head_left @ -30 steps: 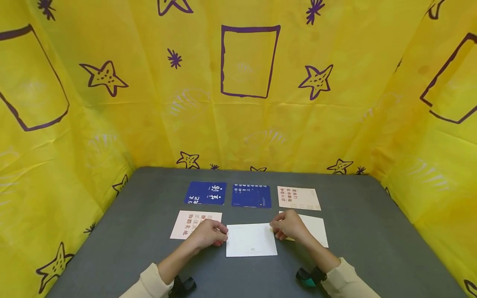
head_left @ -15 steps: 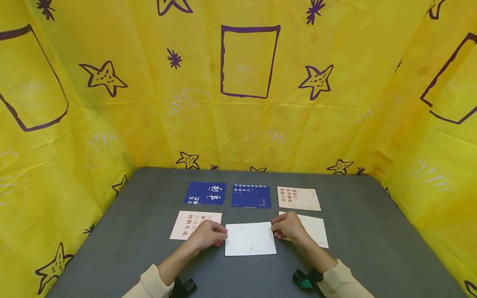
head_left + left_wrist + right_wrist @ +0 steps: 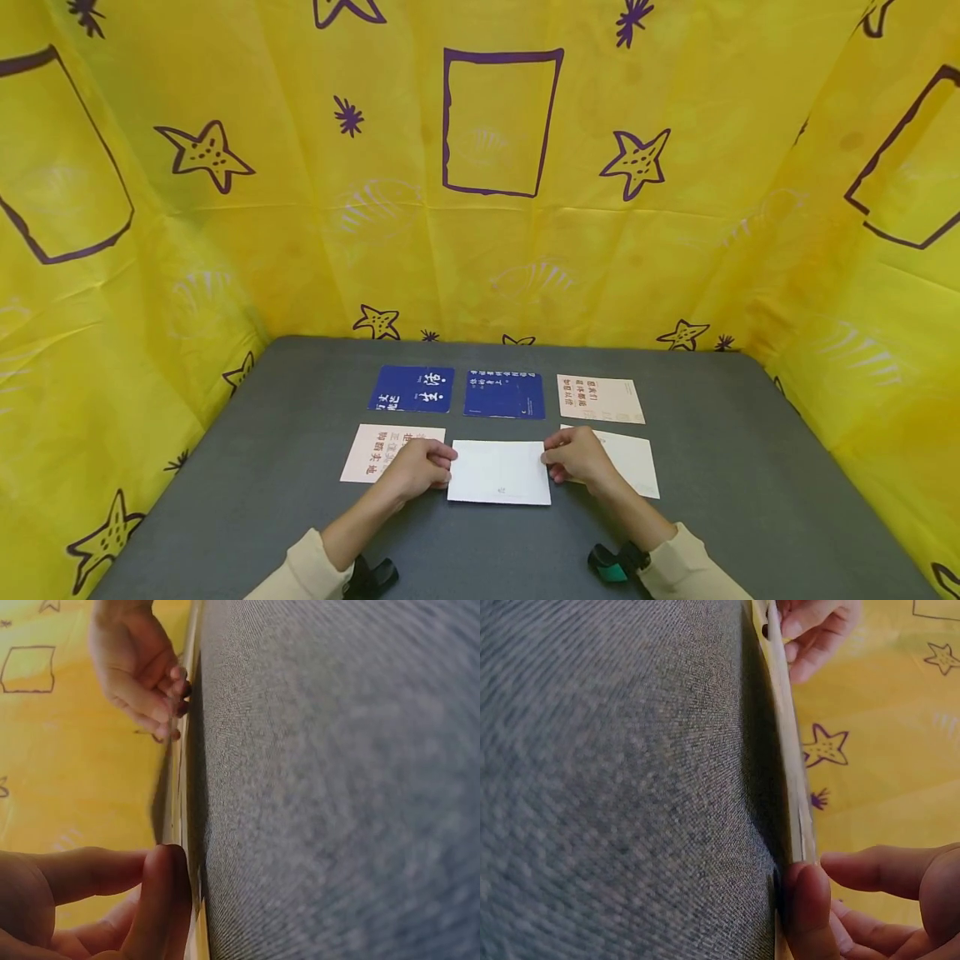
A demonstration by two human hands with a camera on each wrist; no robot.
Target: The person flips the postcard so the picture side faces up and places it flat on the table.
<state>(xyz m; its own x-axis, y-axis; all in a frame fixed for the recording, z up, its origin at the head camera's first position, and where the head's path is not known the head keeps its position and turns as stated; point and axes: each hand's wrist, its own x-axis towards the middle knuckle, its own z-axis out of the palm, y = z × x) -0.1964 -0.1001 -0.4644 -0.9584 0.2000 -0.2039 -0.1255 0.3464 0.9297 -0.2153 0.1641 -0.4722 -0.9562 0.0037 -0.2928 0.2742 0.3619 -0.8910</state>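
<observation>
Between my hands is a white postcard (image 3: 499, 472), blank but for a small mark near its front edge. My left hand (image 3: 418, 471) pinches its left edge and my right hand (image 3: 579, 454) grips the opposite one. Both wrist views show the postcard (image 3: 166, 787) nearly edge-on, with a dark shadow line between it and the table. In the right wrist view, the right thumb and fingers (image 3: 810, 907) meet at the card's near end. Partly under my left hand lies a pale card with red characters (image 3: 371, 454). Another white card (image 3: 633, 462) is partly covered by my right hand.
Farther back, two blue cards with white writing (image 3: 412, 389) (image 3: 504, 395) and a cream card with red characters (image 3: 600, 399) form a row on the grey tabletop (image 3: 480, 554). Yellow patterned cloth (image 3: 480, 250) encloses the back and sides.
The postcard, with both hands on it, has shifted slightly away from me and a little left. The surrounding cards lie where they were.
</observation>
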